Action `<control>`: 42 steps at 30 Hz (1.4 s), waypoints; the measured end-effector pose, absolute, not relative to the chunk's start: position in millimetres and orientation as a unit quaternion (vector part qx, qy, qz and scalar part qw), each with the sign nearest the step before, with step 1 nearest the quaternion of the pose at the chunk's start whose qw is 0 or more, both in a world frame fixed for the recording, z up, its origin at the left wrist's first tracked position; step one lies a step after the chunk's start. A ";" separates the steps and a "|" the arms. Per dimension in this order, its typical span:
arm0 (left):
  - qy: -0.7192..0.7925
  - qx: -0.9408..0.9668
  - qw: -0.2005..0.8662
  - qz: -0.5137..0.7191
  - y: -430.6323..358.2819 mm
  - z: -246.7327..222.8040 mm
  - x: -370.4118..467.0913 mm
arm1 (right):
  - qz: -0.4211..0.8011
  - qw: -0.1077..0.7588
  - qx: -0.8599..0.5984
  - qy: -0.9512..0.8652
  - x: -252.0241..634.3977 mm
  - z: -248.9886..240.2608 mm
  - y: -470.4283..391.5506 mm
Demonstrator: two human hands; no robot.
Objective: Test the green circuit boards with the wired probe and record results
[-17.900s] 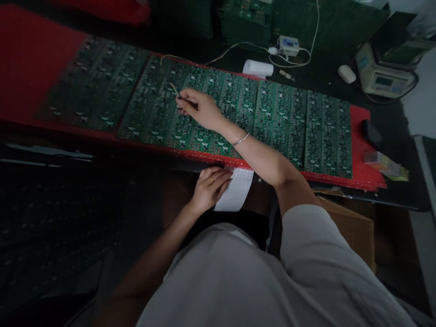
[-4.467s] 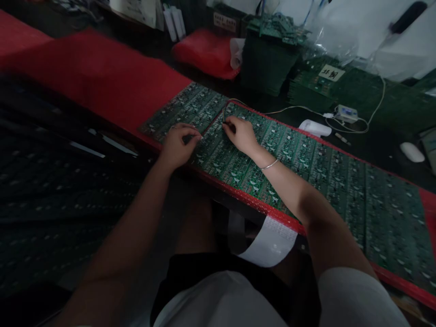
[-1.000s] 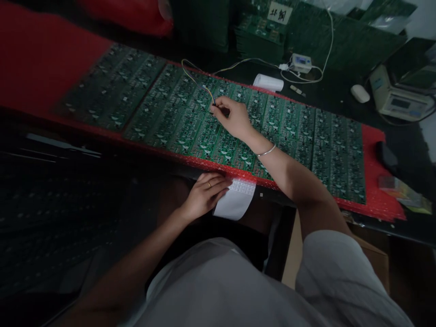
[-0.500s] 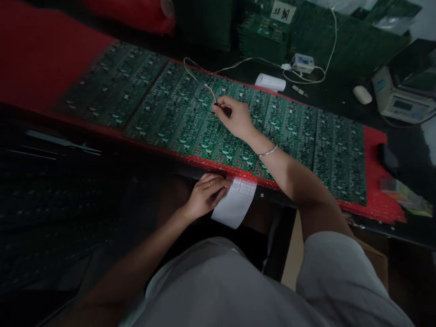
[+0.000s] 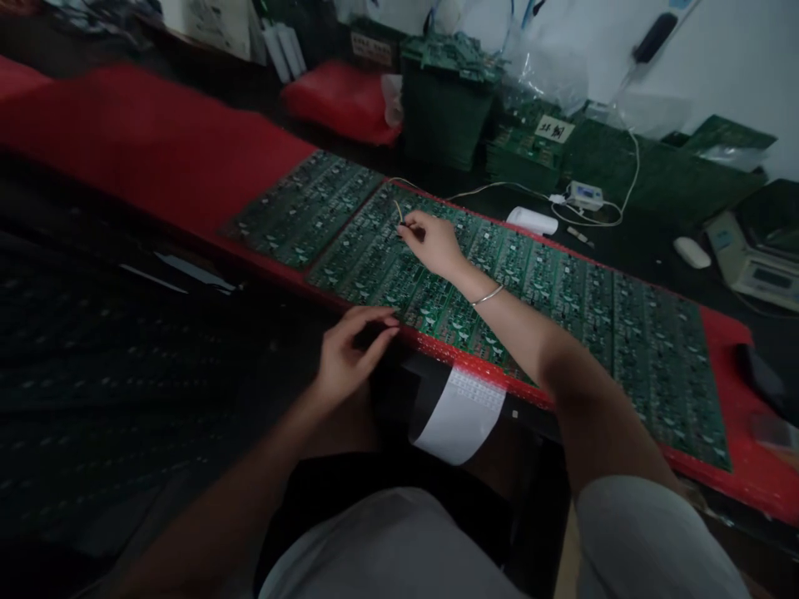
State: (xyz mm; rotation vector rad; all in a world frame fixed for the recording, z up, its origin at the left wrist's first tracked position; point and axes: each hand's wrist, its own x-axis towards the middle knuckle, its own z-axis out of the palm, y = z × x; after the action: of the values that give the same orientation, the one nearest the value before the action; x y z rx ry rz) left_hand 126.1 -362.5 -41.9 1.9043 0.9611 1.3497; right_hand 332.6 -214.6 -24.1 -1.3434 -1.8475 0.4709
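Observation:
Green circuit boards [image 5: 449,291] lie in a long row on a red bubble-wrap mat [image 5: 156,158]. Over the boards, my right hand [image 5: 430,243] pinches the end of a thin wire [image 5: 398,210]. My left hand [image 5: 354,345] is at the mat's front edge, thumb and index finger curved toward each other; whether anything small lies between their tips is too dark to tell. To its right, a white label sheet [image 5: 462,416] hangs from the front edge, apart from my left hand.
Behind the boards are a white roll [image 5: 532,221], a small meter box [image 5: 585,196] with its cable, and board stacks [image 5: 446,108]. A computer mouse-like white object [image 5: 692,252] and a scale [image 5: 758,266] stand at the right. A red bundle [image 5: 346,100] lies behind.
The view has swung left and up. My left hand has left the label sheet and moved left along the mat's edge. My right hand has moved left over the boards with the wire.

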 end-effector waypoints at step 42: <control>0.467 0.785 0.130 0.385 -209.4 -51.6 92.6 | 0.097 0.405 -0.528 -0.740 331.0 -47.4 -207.0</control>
State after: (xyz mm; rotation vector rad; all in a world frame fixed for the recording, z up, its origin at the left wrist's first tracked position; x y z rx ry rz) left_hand 92.6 -209.4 -51.6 2.2807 1.3568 1.1190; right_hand 331.0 -207.0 -47.4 -1.3328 -1.8667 0.2439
